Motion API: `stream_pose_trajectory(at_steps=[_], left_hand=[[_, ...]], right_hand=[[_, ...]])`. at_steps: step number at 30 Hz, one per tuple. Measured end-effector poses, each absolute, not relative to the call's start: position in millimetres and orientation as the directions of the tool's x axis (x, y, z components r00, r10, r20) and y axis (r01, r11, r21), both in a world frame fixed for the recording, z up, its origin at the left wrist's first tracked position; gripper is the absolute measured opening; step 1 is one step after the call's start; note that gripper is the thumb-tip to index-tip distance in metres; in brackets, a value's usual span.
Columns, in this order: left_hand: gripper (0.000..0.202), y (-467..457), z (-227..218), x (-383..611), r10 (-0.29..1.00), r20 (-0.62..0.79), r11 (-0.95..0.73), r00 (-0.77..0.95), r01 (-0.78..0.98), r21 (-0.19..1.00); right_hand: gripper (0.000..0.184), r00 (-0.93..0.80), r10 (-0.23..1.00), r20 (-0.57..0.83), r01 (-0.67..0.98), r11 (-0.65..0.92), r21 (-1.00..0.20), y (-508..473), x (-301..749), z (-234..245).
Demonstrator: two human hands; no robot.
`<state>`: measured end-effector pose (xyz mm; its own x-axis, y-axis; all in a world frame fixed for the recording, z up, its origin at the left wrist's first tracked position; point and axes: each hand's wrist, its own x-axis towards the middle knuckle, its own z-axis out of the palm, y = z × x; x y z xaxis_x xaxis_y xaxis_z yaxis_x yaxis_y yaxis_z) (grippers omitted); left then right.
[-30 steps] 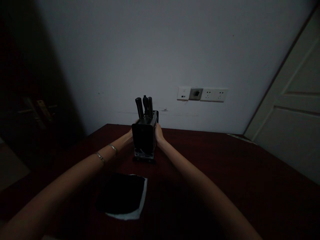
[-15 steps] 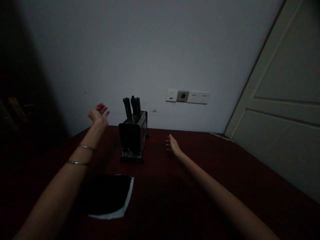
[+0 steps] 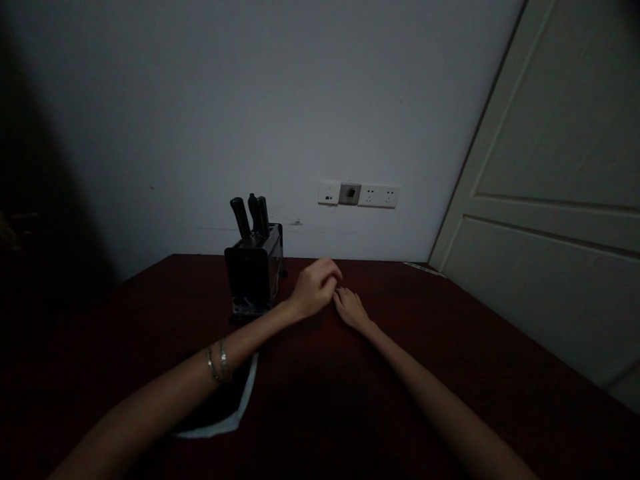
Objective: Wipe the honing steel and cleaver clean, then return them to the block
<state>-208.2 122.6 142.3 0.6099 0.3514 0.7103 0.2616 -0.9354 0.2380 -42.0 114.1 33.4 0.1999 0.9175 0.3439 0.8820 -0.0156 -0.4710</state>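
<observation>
A dark metal knife block [image 3: 254, 273] with three black knife handles [image 3: 250, 215] sticking up stands on the dark red table [image 3: 450, 347]. My left hand [image 3: 314, 288] hovers just right of the block with its fingers curled loosely, and I see nothing in it. My right hand [image 3: 351, 309] lies flat on the table with fingers stretched out, right beside the left hand's fingertips. Two thin bracelets [image 3: 218, 362] sit on my left wrist.
A dark cloth with a white edge [image 3: 230, 413] lies on the table under my left forearm. A grey wall with a socket strip [image 3: 358, 195] stands behind the table. A pale door [image 3: 550, 220] is at the right. The left side is very dark.
Both hands let go of the knife block and drew apart; then my left hand swung from the block's left across to its right, next to my right hand. The view shifted right.
</observation>
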Motion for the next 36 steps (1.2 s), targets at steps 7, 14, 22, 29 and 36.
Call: stream_pose_trajectory(at_steps=[7,14,22,29,36], left_hand=[[0.023,171.9,43.4,-175.8,0.576,0.391,-0.817,0.718,0.53,0.228],[0.035,189.0,23.6,-172.9,0.642,0.354,-0.755,0.68,0.64,0.14],[0.036,191.5,18.4,-173.3,0.662,0.31,-0.736,0.683,0.67,0.097],[0.037,189.0,17.9,-175.5,0.667,0.299,-0.729,0.683,0.681,0.072],[0.041,185.3,21.8,-177.9,0.685,0.264,-0.716,0.679,0.695,0.068]], right_hand=[[0.033,0.224,0.916,0.333,0.955,-0.138,-0.263,118.9,-45.6,24.8],[0.032,0.191,0.918,0.348,0.978,-0.147,-0.148,120.1,-45.1,22.7],[0.032,0.173,0.918,0.358,0.984,-0.143,-0.109,120.4,-44.6,20.2],[0.033,0.176,0.92,0.349,0.983,-0.144,-0.117,120.7,-44.1,17.6],[0.037,0.187,0.935,0.301,0.978,-0.148,-0.146,122.5,-44.6,16.9]])
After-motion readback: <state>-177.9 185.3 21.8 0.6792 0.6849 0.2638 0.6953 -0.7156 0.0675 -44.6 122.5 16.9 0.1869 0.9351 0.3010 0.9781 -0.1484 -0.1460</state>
